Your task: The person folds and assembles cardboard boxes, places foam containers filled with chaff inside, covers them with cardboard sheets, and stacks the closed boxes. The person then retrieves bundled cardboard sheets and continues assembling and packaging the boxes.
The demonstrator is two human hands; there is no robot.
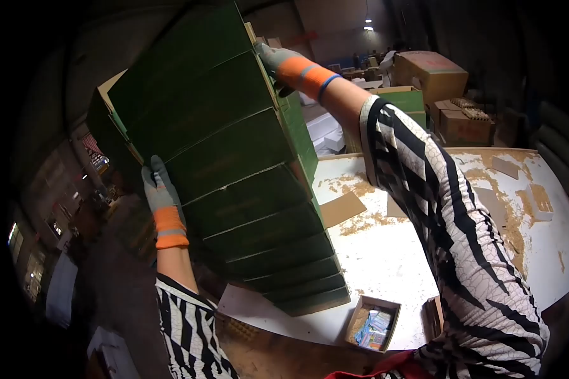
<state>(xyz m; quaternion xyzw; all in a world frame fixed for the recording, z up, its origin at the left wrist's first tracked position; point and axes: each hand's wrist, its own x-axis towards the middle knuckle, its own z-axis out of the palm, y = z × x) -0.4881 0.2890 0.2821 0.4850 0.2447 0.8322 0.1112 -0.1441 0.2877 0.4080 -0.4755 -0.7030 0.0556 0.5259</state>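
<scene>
A tall stack of green boxes or panels (234, 170) leans to the left over the edge of a white table (385, 252). My left hand (161, 192), in a grey and orange glove, presses against the left side of the stack, its visible fingers pointing up. My right hand (281, 66), in a matching glove, grips the upper right edge of the stack, with some fingertips hidden behind it. The lower end of the stack is at the table's near left part.
Brown cardboard pieces (342, 210) and sawdust lie on the table. Near its front edge stands a small open box (373, 323) with small packets inside. Large cartons (430, 76) are stacked beyond the table. Another green box (403, 101) stands behind it.
</scene>
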